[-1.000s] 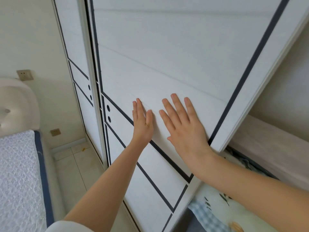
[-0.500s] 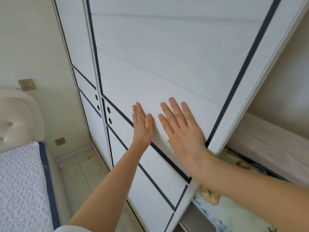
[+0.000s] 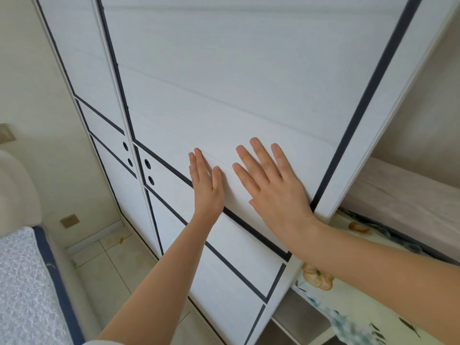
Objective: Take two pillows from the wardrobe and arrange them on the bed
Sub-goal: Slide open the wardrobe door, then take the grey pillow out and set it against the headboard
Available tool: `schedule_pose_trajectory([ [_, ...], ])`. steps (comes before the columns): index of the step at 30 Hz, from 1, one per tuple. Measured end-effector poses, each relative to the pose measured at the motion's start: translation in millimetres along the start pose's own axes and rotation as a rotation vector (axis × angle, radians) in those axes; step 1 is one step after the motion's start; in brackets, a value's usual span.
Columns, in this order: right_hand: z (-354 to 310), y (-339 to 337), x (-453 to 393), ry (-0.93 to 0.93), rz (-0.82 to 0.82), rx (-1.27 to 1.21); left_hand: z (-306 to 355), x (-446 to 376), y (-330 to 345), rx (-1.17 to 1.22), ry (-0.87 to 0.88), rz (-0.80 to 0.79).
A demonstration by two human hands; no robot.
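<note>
A white sliding wardrobe door [image 3: 224,83] with dark trim lines fills most of the view. My left hand [image 3: 207,188] and my right hand [image 3: 273,188] both lie flat on it, fingers spread, holding nothing. To the right of the door's edge the wardrobe stands partly uncovered, and a floral-patterned pillow or bedding [image 3: 331,292] lies on a shelf there, partly hidden by my right forearm. The bed [image 3: 22,282], with a white textured cover and blue edging, is at the lower left.
A second wardrobe door [image 3: 109,150] with two round holes overlaps behind on the left. A padded headboard [image 3: 15,192] and wall sockets [image 3: 69,220] are at the far left. Pale floor tiles [image 3: 109,267] run between bed and wardrobe. A wooden shelf [image 3: 403,195] sits above the bedding.
The door has slid left under both hands, uncovering more of the wardrobe opening and the floral bedding on the right. The view has shifted slightly.
</note>
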State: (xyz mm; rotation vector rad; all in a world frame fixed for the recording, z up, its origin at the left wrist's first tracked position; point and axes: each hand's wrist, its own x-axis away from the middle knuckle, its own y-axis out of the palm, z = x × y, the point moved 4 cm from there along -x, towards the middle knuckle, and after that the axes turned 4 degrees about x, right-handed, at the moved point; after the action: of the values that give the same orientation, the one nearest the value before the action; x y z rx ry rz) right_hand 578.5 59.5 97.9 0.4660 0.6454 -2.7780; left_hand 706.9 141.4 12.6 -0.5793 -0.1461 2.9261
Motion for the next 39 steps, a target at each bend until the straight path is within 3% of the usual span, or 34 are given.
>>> schedule_pose_trajectory([
  [6, 5, -12, 3, 0.023, 0.000, -0.105, 8, 3, -11, 0.001, -0.013, -0.025],
  [13, 4, -38, 39, 0.096, 0.387, -0.538, 17, 42, -18, 0.015, -0.084, 0.060],
  [17, 1, -34, 92, 0.007, 0.458, -0.681, 15, 94, -3, 0.051, -0.112, 0.119],
  [21, 17, -17, 149, -0.061, 0.415, -0.764, 22, 146, 19, 0.033, -0.100, 0.212],
  [26, 54, 19, 220, -0.008, 0.310, -0.893, 41, 218, 68, -0.019, -0.129, 0.246],
  [33, 92, 82, 295, 0.081, 0.101, -0.878, 51, 286, 156, -0.035, -0.138, 0.141],
  [39, 132, 145, 315, 0.190, -0.029, -0.804, 72, 282, 236, -0.007, -0.150, -0.044],
])
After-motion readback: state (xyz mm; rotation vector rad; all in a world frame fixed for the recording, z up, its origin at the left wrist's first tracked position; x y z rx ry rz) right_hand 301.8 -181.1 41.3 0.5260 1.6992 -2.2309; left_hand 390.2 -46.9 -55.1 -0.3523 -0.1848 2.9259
